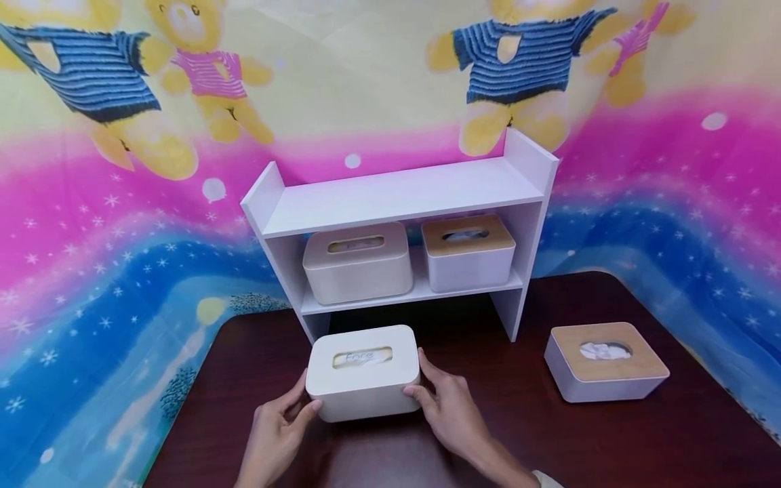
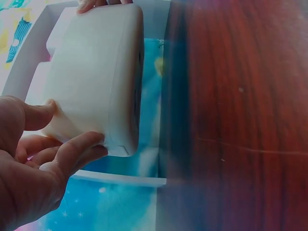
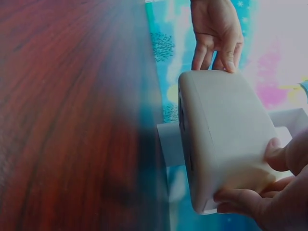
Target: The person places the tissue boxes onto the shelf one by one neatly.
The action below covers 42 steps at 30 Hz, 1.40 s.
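Between my two hands is a cream tissue box (image 1: 366,400) with an oval slot on top, where white tissue with handwriting shows. My left hand (image 1: 277,423) grips its left end, and my right hand (image 1: 448,407) grips the right end, thumb on the front face. Both wrist views show the box (image 2: 91,72) raised off the table, fingers at its ends. In the left wrist view the left hand (image 2: 38,163) has its thumb and fingertips against the box. The right hand (image 3: 269,187) does likewise in the right wrist view.
Behind the held box stands a white two-tier shelf (image 1: 396,196). On its lower tier sit another cream tissue box (image 1: 360,274) and a white one with a wooden lid (image 1: 470,271). A second wooden-lidded tissue box (image 1: 604,386) lies on the dark table (image 1: 500,400) at right.
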Motion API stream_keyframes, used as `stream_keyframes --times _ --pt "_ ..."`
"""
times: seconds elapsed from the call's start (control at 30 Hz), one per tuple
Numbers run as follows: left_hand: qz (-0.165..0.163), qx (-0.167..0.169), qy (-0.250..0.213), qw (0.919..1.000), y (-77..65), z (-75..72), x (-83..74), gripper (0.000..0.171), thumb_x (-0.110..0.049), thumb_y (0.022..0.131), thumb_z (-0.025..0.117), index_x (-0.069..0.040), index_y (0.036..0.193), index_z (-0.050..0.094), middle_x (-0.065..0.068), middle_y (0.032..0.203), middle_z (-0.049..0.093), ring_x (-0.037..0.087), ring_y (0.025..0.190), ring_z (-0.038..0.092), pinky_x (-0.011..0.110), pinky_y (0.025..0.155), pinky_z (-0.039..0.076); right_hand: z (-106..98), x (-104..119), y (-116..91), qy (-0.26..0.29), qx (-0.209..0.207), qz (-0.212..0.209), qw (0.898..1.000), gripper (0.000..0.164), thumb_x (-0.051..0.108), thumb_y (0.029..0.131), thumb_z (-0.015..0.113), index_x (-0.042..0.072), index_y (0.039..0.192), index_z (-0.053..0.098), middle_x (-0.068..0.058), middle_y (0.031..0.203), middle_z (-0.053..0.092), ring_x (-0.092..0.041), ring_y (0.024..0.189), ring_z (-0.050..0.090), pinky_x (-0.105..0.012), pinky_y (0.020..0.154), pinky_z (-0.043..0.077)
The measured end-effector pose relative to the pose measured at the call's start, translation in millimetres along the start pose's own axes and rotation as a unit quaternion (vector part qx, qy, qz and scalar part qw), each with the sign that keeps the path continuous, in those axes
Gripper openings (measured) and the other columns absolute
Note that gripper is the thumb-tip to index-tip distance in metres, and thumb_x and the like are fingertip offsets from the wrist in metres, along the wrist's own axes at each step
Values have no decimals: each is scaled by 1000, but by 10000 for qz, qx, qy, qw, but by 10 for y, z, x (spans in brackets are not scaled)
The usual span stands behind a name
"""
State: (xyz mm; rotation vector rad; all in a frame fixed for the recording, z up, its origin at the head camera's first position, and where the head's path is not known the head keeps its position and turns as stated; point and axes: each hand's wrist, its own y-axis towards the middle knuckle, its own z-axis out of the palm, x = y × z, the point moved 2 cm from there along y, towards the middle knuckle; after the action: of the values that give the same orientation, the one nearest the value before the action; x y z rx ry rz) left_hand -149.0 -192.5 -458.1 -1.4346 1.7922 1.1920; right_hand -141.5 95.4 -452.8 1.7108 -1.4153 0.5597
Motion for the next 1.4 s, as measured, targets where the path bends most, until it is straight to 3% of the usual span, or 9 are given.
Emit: stream_keyframes --times 0.07,0.1,0.2,0.43,0.6,0.97,1.17,1.4 --pt "29 -2 46 10000 13 -4 -26 55 -10 97 80 -4 149 62 20 144 66 9 123 64 11 90 56 -36 20 12 38 34 56 10000 72 31 97 77 1 157 52 -17 117 79 4 50 32 -32 86 61" --pt "23 -3 68 10000 19 -7 -41 55 -10 97 80 -4 149 62 20 144 65 11 123 64 12 91 56 -53 31 19 53 50 65 10000 72 31 96 77 1 157 52 -12 99 78 4 49 33 -29 83 59" --pt "-48 -3 95 9999 34 -19 -88 55 -11 98 79 -5 149 61 19 145 65 18 124 65 17 91 59 -107 74 37 110 80 68 9999 73 32 96 77 2 157 51 6 71 53 2 45 35 -23 75 54" --pt "-47 -29 67 10000 52 -55 -197 54 -12 99 78 -5 150 61 16 148 63 22 123 66 22 91 60 -217 173 74 46 3 -66 10000 71 30 95 78 5 156 54 8 70 56 1 45 35 -23 75 54" --pt "3 -21 108 9999 60 -88 -261 54 -11 98 79 -5 149 62 17 146 64 20 121 67 17 91 59 -255 208 93 90 115 26 9999 70 31 96 77 6 157 53 9 62 51 0 44 35 -20 69 51" --pt "97 -29 127 9999 118 -169 -459 56 -11 98 79 -5 151 60 20 145 65 24 120 69 24 90 62 -399 308 154 89 241 40 9997 70 35 98 76 8 159 52 10 52 44 -1 43 35 -21 58 45" --pt "4 -24 144 9999 180 -212 -587 57 -13 100 78 -8 153 58 18 148 64 24 122 69 32 91 64 -475 353 215 42 351 -3 9994 71 35 100 75 8 160 49 9 55 47 -1 44 35 -22 50 40" --pt "30 -98 75 9999 253 -254 -718 58 -12 99 79 -10 153 58 16 147 65 23 123 69 36 93 63 -587 427 289 -26 184 -305 9994 71 35 99 76 6 159 51 9 60 50 -1 43 34 -22 47 39"
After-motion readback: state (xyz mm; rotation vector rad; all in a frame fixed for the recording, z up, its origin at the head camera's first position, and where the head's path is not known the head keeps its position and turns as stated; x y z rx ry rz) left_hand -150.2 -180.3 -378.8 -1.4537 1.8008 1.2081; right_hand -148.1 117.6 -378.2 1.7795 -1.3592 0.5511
